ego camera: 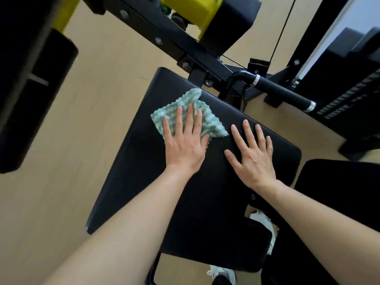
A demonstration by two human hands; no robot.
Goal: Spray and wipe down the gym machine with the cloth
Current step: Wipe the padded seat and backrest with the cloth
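A smooth tan floor (107,83) spreads left and far, softly and evenly lit; at the far right stands a pale grey-white wall panel (353,11)

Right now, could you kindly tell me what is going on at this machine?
A person is wiping down a gym machine's black seat pad. The left hand presses flat on a green-and-white cloth lying on the pad's far part. The right hand rests flat on the bare pad beside it and holds nothing. No spray bottle is in view.
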